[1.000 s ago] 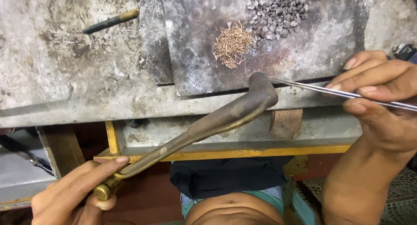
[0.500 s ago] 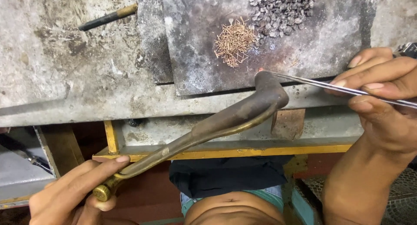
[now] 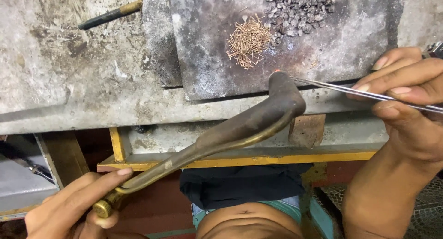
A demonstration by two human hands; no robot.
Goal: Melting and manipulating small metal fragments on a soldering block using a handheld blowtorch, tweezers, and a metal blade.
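My left hand (image 3: 76, 204) grips the brass base of a curved, dark metal torch (image 3: 240, 126). Its bent nozzle points up at the front edge of a dark soldering slab (image 3: 207, 63), where a small orange glow shows at the tip. My right hand (image 3: 406, 100) pinches long steel tweezers (image 3: 341, 89) whose points reach left to that same glowing spot. On the slab lie a heap of short copper-coloured wire bits (image 3: 249, 40) and a pile of small grey metal pieces (image 3: 300, 8).
The slab rests on a stained grey bench (image 3: 69, 82). A dark rod tool with a brass end (image 3: 110, 14) lies at the back left. Below the bench edge run a yellow frame (image 3: 240, 153) and a wooden block (image 3: 308, 130).
The torch nozzle and the tweezer points have shifted slightly right along the slab's front edge, and a small glow now shows at the nozzle tip.
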